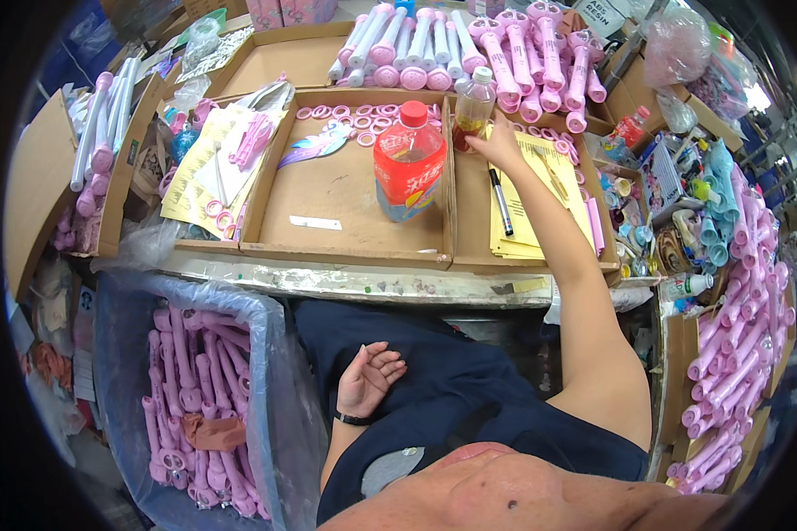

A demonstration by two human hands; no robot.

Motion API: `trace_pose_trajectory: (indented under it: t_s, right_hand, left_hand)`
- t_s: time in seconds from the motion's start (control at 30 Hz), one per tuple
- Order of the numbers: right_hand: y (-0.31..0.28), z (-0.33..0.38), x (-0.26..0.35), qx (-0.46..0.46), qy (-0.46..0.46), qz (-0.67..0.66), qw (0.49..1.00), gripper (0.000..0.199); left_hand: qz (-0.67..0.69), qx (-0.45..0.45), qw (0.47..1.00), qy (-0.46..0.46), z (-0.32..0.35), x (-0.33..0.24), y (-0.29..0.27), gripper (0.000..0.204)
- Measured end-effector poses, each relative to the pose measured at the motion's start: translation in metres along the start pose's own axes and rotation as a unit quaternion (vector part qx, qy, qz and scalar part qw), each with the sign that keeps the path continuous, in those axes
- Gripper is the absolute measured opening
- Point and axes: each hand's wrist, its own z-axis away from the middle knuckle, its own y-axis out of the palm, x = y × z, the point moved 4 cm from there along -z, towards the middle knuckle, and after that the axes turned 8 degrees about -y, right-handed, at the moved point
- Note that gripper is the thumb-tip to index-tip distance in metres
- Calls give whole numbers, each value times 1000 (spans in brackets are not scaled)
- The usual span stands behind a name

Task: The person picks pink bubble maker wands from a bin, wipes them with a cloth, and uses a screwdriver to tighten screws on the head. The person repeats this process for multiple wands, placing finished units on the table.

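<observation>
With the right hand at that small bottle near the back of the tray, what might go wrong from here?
1. The small bottle holds dark liquid and stands by the tray divider; a nudge from the right hand may tip it onto the yellow sheets.
2. The forearm stretches over the pen and could drag it.
3. The big red bottle stands close by; a swing back might knock it. The left hand rests on the lap, steadying nothing.
</observation>
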Motion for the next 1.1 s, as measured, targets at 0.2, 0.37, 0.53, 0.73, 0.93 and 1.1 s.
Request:
trace_pose_trajectory:
  t_s: [0.2,0.37,0.53,0.73,0.93,1.1]
  right_hand:
    - [-31,80,15,244,129,87,957,72]
    - [-61,53,1,202,173,131,955,72]
    - [-48,-14,27,-76,5,-94,993,97]
    - [-13,-41,27,-68,111,-140,982,103]
    - [-152,-2,12,-208,71,-305,927,82]
    - [-279,11,-44,-311,56,-14,949,85]
  left_hand:
    - [15,46,999,-9,-2,-2,0,43]
    - [9,38,999,-21,-1,-2,-4,44]
    - [3,48,999,-3,0,-1,0,44]
    - [-26,-14,1000,-2,2,-1,0,41]
    - [-19,6,1000,13,3,0,-6,41]
    - [-9,29,999,7,0,-2,-9,43]
